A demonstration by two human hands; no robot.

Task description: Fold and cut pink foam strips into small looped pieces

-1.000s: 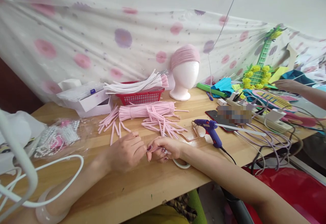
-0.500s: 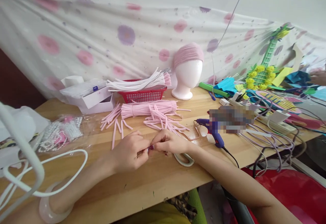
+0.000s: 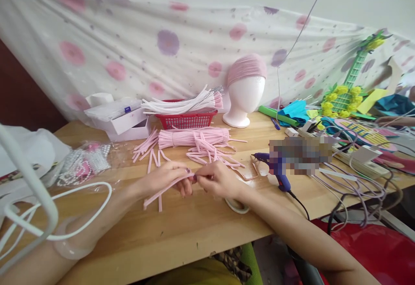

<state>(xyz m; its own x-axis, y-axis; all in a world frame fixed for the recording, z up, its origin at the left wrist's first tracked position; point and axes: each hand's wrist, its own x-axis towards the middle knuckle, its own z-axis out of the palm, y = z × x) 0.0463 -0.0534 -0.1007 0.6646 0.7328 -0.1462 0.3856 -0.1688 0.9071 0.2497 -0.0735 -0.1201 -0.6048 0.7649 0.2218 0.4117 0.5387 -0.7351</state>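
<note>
Over the front of the table, my left hand point(image 3: 170, 178) and my right hand point(image 3: 218, 181) meet almost fingertip to fingertip. Pink fuzzy pipe cleaners point(image 3: 170, 188) run from the pinch down to the left, across my left fingers, and a second strand hangs below them. My right thumb and forefinger are closed on the end of the strands. The left fingers are partly curled around them, the exact grip partly hidden. Behind my hands lies a tied bundle of pink pipe cleaners point(image 3: 194, 138), with loose ones around it. Scissors handles point(image 3: 238, 207) show under my right wrist.
A red basket point(image 3: 186, 121) holds white and pink stems, beside a white foam head point(image 3: 244, 95) with a pink wrap. On the right are a blue glue gun point(image 3: 275, 172) and tangled cords point(image 3: 353, 190). Bagged beads point(image 3: 86, 162) and a white looped tube point(image 3: 48, 216) occupy the left.
My left hand has turned and its fingers have loosened, bringing the pink strands into sight. My right hand keeps its pinch. The whole view has shifted slightly.
</note>
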